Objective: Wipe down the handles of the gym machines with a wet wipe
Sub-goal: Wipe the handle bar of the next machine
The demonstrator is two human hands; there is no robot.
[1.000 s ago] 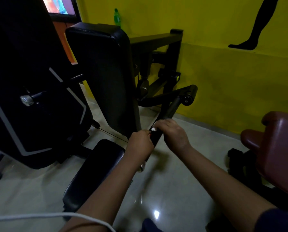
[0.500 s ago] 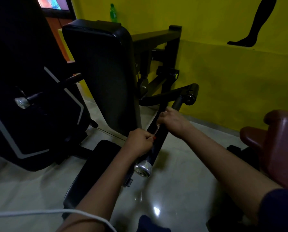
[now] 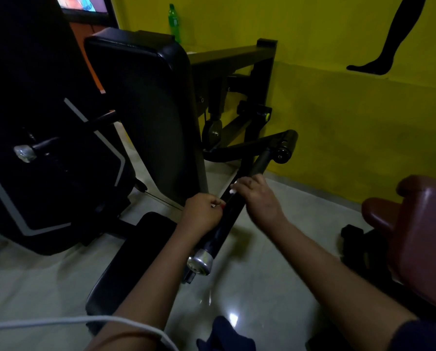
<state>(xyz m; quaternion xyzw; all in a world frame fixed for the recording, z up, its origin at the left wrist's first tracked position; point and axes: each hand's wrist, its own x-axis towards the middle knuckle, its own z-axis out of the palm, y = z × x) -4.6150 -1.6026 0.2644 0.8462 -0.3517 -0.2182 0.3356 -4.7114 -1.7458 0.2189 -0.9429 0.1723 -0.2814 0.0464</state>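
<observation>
Yellow wall [image 3: 338, 117], glossy pale floor [image 3: 250, 287]

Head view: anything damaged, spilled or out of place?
Nothing damaged or spilled. Left hand grips the handle, right hand holds a white wipe against it. Only stray item: a green bottle upright behind the back pad.

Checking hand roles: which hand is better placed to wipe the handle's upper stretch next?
Right. The right hand lies over the handle with the white wipe at its fingertips; the left hand grips lower down, probably steadying.
</observation>
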